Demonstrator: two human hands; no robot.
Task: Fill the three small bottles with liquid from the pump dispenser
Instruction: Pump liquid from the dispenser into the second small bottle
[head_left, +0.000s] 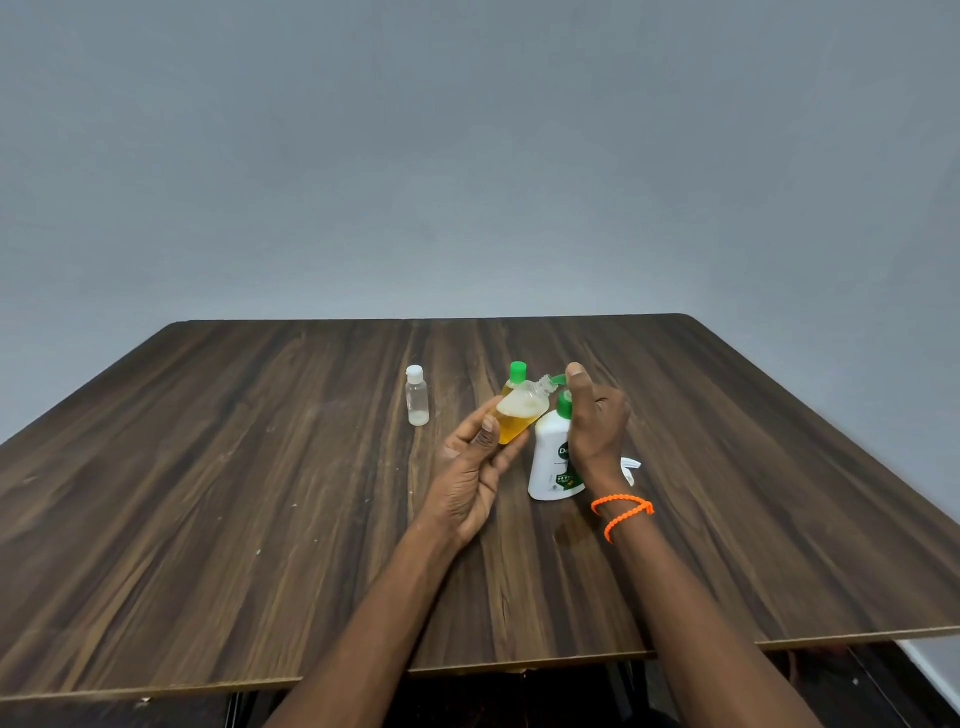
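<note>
My left hand holds a small clear bottle, uncapped and tilted, with its neck at the green pump spout. Orange liquid fills about its lower half. My right hand rests on top of the white pump dispenser, thumb up over the green pump head. A second small bottle with a green cap stands just behind, partly hidden. A third small bottle with a white cap stands to the left, nearly empty with a little clear liquid at the bottom.
Everything stands on a dark wood-grain table against a grey wall. A small white object lies behind my right wrist, beside the dispenser. An orange bead bracelet is on my right wrist.
</note>
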